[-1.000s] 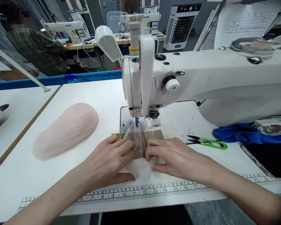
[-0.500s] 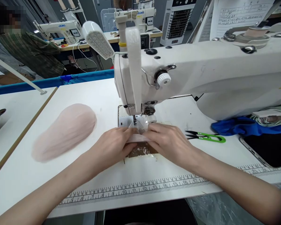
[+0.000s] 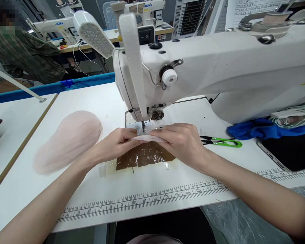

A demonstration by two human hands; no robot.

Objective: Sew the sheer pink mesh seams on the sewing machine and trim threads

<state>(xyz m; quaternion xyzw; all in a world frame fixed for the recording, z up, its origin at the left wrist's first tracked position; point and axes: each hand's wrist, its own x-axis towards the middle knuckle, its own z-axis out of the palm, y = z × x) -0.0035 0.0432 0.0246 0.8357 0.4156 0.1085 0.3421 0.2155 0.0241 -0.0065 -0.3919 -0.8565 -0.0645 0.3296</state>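
Note:
A narrow strip of pale pink fabric (image 3: 147, 138) stretches between my two hands, just in front of the sewing machine's presser foot (image 3: 143, 126). My left hand (image 3: 117, 144) pinches its left end, fingers closed. On the other end my right hand (image 3: 181, 144) is closed too, with the thumb under the cloth. The white sewing machine (image 3: 205, 64) stands over the work, its needle area partly hidden by the fabric and fingers. Beneath my hands lies a brown taped patch (image 3: 144, 156) on the table. A sheer pink piece of fabric (image 3: 68, 140) rests flat to the left.
Green-handled thread snips (image 3: 223, 142) lie right of my right hand. Farther right are a blue cloth (image 3: 259, 128) and a phone (image 3: 289, 152). A printed ruler (image 3: 144, 202) runs along the table's front edge. Behind, a person in a plaid shirt (image 3: 27, 54) sits near another machine.
My left hand has moved left, away from the right hand, and the fabric strip between them is longer. More of the brown patch shows. The camera view has shifted slightly.

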